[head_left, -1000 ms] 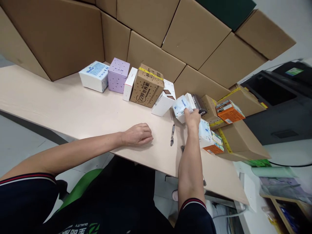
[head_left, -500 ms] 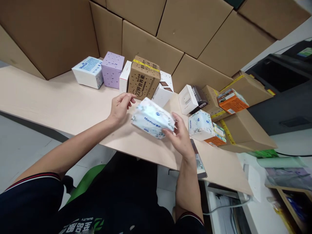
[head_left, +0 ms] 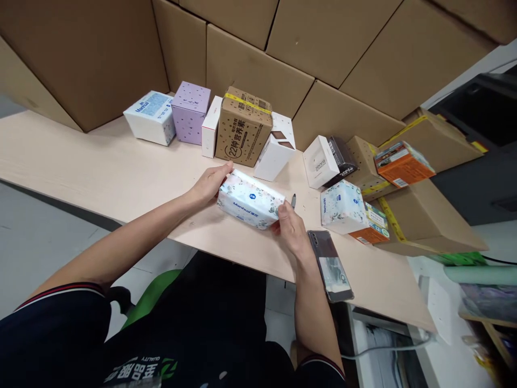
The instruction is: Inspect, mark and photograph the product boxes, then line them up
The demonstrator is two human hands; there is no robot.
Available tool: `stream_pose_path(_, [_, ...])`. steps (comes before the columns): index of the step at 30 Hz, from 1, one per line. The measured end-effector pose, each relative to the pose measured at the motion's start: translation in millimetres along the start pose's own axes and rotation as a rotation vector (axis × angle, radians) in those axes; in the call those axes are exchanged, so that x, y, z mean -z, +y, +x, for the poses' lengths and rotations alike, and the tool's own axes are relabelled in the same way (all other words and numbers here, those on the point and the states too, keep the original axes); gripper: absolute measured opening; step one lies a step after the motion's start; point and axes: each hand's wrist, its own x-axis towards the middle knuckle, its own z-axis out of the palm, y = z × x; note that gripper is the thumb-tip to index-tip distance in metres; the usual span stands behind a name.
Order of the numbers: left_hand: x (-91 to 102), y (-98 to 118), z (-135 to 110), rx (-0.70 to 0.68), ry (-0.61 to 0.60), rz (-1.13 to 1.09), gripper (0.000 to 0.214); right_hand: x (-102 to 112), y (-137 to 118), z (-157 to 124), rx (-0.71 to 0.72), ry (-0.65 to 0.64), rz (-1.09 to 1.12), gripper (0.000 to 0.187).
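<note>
Between my two hands is a white tissue pack (head_left: 251,200) with blue lettering and a pale leaf pattern, its printed side turned up toward me. My left hand (head_left: 213,183) grips its left end, thumb along the top corner. The right end is held by my right hand (head_left: 291,226), thumb on the front and the other fingers mostly hidden behind. A brown printed carton (head_left: 243,134) with yellow tape stands just beyond the pack. Beside my right wrist lies a phone in a clear case (head_left: 330,267), and a dark pen (head_left: 293,201) shows past the pack's right end.
Along the back stand another tissue pack (head_left: 150,117), a purple box (head_left: 190,113) and white boxes (head_left: 275,153). To the right are a power bank box (head_left: 320,163), a patterned tissue pack (head_left: 343,207), orange boxes (head_left: 404,164) and an open carton (head_left: 432,221). Large cartons (head_left: 258,70) wall the back.
My left hand has closed on the left end of the tissue pack, which only my right hand held before. The pack has turned to face me more squarely. The view has shifted slightly.
</note>
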Motion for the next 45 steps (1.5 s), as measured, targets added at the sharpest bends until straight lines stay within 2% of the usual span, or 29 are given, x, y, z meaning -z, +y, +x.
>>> stream_pose_path(4, [0.3, 0, -1, -0.14, 0.004, -0.022, 0.051, -6, -5, -2, 0.072, 0.018, 0.021, 0.056])
stream_pose_path(8, [0.3, -1, -3, -0.351, 0.089, 0.028, 0.047, -7, 1, -1, 0.213, 0.104, -0.018, 0.061])
stream_pose_path(11, [-1.0, -2, -6, -0.412, 0.084, 0.066, 0.043, -8, 7, 0, 0.275, 0.146, -0.097, 0.058])
stream_pose_path(17, [-3.7, -8, -8, -0.372, 0.015, 0.061, 0.029, -8, 5, -2, 0.275, 0.104, -0.189, 0.055])
stream_pose_path(21, [-2.5, -11, -5, -0.351, 0.082, 0.109, 0.019, -3, 1, -4, 0.22, 0.089, -0.125, 0.057])
stream_pose_path(23, [-0.9, -11, -4, -0.322, 0.115, 0.151, 0.018, 0, 2, -3, 0.16, 0.189, -0.134, 0.056])
stream_pose_path(26, [1.5, -11, -2, -0.281, 0.104, 0.152, 0.022, 6, 9, 1, 0.115, 0.422, -0.327, 0.05])
stream_pose_path(28, [2.8, -12, 0, -0.265, 0.101, 0.121, 0.027, 8, 15, 5, 0.078, 0.467, -0.475, 0.048])
stream_pose_path(32, [7.0, -19, 4, -0.153, 0.112, 0.184, 0.04, 9, 20, 8, -0.079, 0.349, -0.631, 0.054])
stream_pose_path(34, [11.3, -22, 7, -0.105, 0.034, 0.252, 0.042, 8, 20, 9, -0.131, 0.265, -0.671, 0.052])
stream_pose_path(36, [16.6, -25, 11, -0.131, -0.104, 0.3, 0.039, 9, 18, 10, -0.153, 0.198, -0.688, 0.049])
stream_pose_path(39, [23.5, -24, 13, -0.228, -0.26, 0.357, 0.033, 11, 19, 10, -0.137, 0.219, -0.617, 0.052])
stream_pose_path(42, [24.6, -19, 10, -0.234, -0.262, 0.444, 0.034, 11, 20, 9, -0.064, 0.309, -0.355, 0.053])
stream_pose_path(45, [19.9, -13, 3, -0.213, -0.231, 0.56, 0.039, 5, 17, 8, -0.064, 0.274, -0.017, 0.054])
